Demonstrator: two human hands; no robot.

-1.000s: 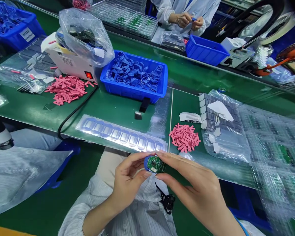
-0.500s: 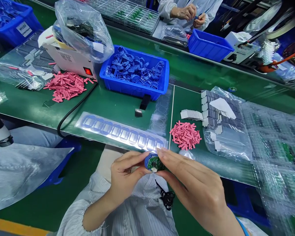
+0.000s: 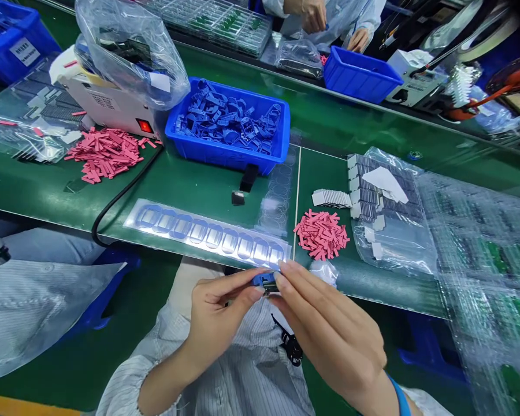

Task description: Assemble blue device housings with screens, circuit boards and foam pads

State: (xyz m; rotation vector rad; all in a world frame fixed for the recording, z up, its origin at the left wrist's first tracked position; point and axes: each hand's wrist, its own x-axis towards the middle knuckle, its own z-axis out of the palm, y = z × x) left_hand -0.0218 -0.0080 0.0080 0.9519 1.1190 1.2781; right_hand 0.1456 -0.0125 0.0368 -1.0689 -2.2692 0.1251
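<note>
Between my two hands is a small blue plastic housing (image 3: 263,279) with a circuit board in it, seen nearly edge-on. My left hand (image 3: 225,309) pinches its left side between thumb and fingers. From the right, my right hand (image 3: 325,323) grips the other side, its fingertips covering part of the board. Just beyond the fingertips lies a clear strip of oval blue-rimmed stickers (image 3: 212,234) on the table edge. A pile of pink strips (image 3: 322,234) sits to the right of it.
A blue bin (image 3: 229,151) of blue housings stands behind the strip, beside a white device (image 3: 108,107) with a red switch. More pink strips (image 3: 106,153) lie left. Bagged grey parts (image 3: 390,231) and clear trays (image 3: 481,254) are right. A co-worker's hands (image 3: 314,14) show across the bench.
The housing has tilted in my hands, from its green board facing me to nearly edge-on. The whole view has shifted slightly. Across the bench, the co-worker's hands have moved apart.
</note>
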